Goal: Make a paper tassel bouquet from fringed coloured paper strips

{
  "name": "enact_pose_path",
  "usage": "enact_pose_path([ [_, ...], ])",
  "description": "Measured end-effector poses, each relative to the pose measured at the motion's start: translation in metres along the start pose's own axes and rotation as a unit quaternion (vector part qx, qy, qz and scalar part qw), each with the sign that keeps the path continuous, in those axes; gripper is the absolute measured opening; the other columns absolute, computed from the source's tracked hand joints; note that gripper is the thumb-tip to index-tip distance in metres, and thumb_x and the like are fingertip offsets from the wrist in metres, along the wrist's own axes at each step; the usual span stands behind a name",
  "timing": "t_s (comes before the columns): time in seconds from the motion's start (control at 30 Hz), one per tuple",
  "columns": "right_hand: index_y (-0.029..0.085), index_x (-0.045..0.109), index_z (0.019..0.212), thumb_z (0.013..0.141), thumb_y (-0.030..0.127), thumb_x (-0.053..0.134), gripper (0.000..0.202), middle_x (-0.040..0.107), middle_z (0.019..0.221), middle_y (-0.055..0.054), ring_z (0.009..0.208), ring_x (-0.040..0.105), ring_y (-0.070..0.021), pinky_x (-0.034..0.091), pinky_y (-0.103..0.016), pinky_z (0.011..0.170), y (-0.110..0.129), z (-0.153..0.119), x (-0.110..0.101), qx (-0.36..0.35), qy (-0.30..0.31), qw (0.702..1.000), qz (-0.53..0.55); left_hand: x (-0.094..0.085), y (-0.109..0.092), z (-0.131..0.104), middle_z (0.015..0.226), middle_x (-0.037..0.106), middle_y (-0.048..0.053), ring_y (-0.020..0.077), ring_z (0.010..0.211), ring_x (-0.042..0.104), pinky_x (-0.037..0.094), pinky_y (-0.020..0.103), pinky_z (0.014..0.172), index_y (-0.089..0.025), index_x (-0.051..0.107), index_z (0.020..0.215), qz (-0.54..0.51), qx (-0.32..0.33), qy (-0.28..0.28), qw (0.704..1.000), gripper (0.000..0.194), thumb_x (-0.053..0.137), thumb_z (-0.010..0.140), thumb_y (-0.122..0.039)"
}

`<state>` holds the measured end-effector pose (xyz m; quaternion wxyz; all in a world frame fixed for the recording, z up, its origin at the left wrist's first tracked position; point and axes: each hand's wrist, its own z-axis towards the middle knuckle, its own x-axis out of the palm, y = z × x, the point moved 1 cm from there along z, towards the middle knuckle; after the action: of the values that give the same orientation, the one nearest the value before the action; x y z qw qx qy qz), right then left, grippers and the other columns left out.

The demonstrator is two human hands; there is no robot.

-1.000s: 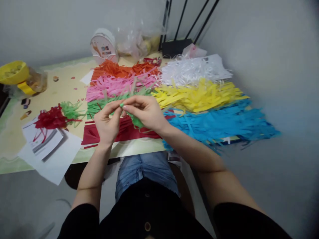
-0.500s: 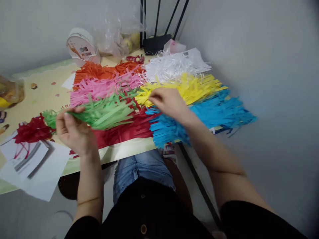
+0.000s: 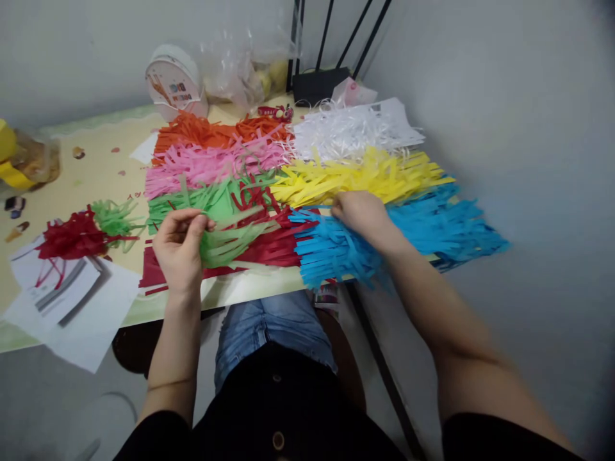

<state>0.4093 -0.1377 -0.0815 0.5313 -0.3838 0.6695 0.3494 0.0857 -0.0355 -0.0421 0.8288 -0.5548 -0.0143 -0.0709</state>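
Observation:
My left hand point(image 3: 181, 248) pinches a bunch of light green tissue-paper fringe point(image 3: 235, 242) between thumb and fingers. The strips hang to the right over a red tissue fringe point(image 3: 276, 242). My right hand point(image 3: 362, 216) is closed, its fingertips at the border of the yellow fringe point(image 3: 358, 176) and the blue fringe point(image 3: 331, 253); whatever it grips is hidden. Behind the left hand lies more green fringe point(image 3: 192, 200), with pink fringe point(image 3: 211, 163) beyond. A red tassel point(image 3: 74, 235) and a green tassel point(image 3: 114, 218) sit to the left.
Orange fringe point(image 3: 196, 132) and white shredded strips point(image 3: 348, 131) lie at the back. Behind them stand a round pinkish box point(image 3: 175, 83), a clear plastic bag point(image 3: 235, 70) and a black router point(image 3: 319, 86). White papers point(image 3: 98, 320) overhang the table's front left edge. A wall borders the right side.
My left hand has moved right with the green fringe, away from the tassels. My right hand has shifted right and slightly nearer to me. The view has turned a little left.

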Motion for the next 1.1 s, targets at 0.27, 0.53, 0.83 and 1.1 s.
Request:
enact_pose_path([
  [0.27,0.022,0.074,0.101,0.094,0.035,0.07,0.015,0.081,0.092,-0.004,0.083,0.079,-0.0186,0.062,-0.03,0.077,0.1,-0.038,-0.047,-0.296,-0.172,0.831,0.439,0.023,-0.008,-0.009,0.078,0.078,0.003,0.0135,0.072,0.074,0.059,0.025,0.073,-0.019,0.077,0.089,0.03,-0.025,0.139,0.989,0.034,0.087,0.086,-0.052],
  [0.53,0.018,0.077,0.098,0.091,0.029,0.078,0.013,0.081,0.092,-0.003,0.084,0.079,-0.0154,0.065,-0.025,0.078,0.144,-0.038,-0.055,-0.375,-0.078,0.742,0.55,0.008,-0.012,-0.008,0.084,0.077,0.003,0.0129,0.076,0.071,0.054,0.025,0.073,-0.019,0.077,0.088,0.1,0.093,0.118,0.984,0.023,0.078,0.096,-0.04],
  [0.83,0.017,0.07,0.095,0.09,0.057,0.079,0.042,0.072,0.071,0.0,0.061,0.068,-0.0108,0.058,-0.023,0.061,0.163,-0.028,-0.04,-0.336,0.027,0.69,0.641,0.0,-0.013,-0.008,0.087,0.078,0.002,0.0132,0.083,0.072,0.053,0.025,0.08,-0.019,0.071,0.091,0.248,0.287,0.114,0.918,0.009,0.07,0.1,-0.017],
  [1.1,0.021,0.068,0.094,0.09,0.063,0.077,0.043,0.067,0.065,0.004,0.056,0.062,-0.0094,0.052,-0.022,0.056,0.173,-0.033,-0.034,-0.313,-0.015,0.698,0.644,-0.004,0.001,-0.008,0.084,0.078,0.001,0.0116,0.075,0.073,0.054,0.022,0.072,-0.019,0.076,0.089,0.132,0.148,0.086,0.976,0.014,0.078,0.097,-0.031],
])
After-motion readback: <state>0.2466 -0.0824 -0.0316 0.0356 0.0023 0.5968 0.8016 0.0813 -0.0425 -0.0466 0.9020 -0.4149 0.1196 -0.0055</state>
